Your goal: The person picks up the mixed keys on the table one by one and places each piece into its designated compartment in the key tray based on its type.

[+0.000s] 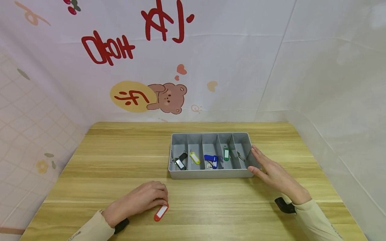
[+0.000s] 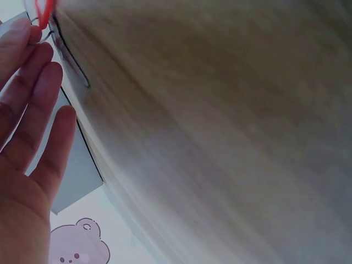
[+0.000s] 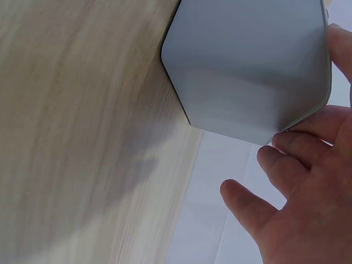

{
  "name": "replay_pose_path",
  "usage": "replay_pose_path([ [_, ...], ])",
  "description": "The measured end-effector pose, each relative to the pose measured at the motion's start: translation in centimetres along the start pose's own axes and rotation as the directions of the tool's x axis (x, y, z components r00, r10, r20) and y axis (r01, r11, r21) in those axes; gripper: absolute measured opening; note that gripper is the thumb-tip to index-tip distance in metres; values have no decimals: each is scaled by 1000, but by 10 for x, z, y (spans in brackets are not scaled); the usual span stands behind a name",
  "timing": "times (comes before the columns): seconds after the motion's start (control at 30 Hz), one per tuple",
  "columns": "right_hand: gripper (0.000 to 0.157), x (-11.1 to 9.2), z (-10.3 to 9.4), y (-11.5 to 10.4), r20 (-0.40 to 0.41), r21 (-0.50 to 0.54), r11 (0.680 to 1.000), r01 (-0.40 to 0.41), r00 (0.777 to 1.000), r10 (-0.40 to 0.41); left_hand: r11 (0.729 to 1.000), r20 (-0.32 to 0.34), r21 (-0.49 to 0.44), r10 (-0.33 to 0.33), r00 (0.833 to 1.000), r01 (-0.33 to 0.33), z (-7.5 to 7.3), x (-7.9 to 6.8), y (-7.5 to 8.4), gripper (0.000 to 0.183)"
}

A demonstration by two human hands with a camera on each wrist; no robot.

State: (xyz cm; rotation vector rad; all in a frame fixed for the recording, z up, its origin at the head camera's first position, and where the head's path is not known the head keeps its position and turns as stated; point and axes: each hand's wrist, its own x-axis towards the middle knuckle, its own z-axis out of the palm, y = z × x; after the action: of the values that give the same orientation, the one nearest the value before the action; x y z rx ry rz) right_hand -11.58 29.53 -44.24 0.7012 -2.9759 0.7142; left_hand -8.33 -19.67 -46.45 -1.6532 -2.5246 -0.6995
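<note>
My left hand point(image 1: 143, 198) pinches a red key tag point(image 1: 161, 213) with a white label between thumb and fingertips, low over the table in front of the box. In the left wrist view, a metal ring and the tag's red edge point(image 2: 44, 14) show at the fingertips. The right hand point(image 1: 275, 175) rests against the right end of a grey divided box point(image 1: 211, 173), its fingers fairly straight and its thumb at the front corner. From left to right, the box's compartments hold black key tags point(image 1: 180, 164), a yellow tag point(image 1: 195, 158), blue tags point(image 1: 211, 158), a green tag point(image 1: 226, 154) and a bare-looking key point(image 1: 241, 156).
The box stands on a wood-grain table point(image 1: 120, 150), towards its back. A white printed cloth point(image 1: 235, 60) hangs behind the table and along both sides. Dark wrist straps point(image 1: 284, 205) show below the hands.
</note>
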Motion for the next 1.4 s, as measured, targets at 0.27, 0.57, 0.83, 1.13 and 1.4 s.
replay_pose_path([
  [0.27,78,0,-1,0,-1,-6,1000,-6,1000,6,997,-35,-62,-54,998,52,-3,1,3,6],
  [0.57,80,-1,-2,-1,10,15,1000,-17,1000,17,988,-88,-127,-96,991,85,-11,10,15,8],
  [0.83,81,-1,-1,-1,19,18,1000,-24,1000,23,989,-193,-142,-70,979,42,-20,31,31,8],
  [1.13,80,-2,0,0,21,23,999,-22,1000,22,986,-318,-146,29,948,-79,-19,67,40,6],
  [1.4,81,-2,1,0,20,30,999,-24,1000,24,979,-358,-146,80,930,-140,-15,93,43,8],
])
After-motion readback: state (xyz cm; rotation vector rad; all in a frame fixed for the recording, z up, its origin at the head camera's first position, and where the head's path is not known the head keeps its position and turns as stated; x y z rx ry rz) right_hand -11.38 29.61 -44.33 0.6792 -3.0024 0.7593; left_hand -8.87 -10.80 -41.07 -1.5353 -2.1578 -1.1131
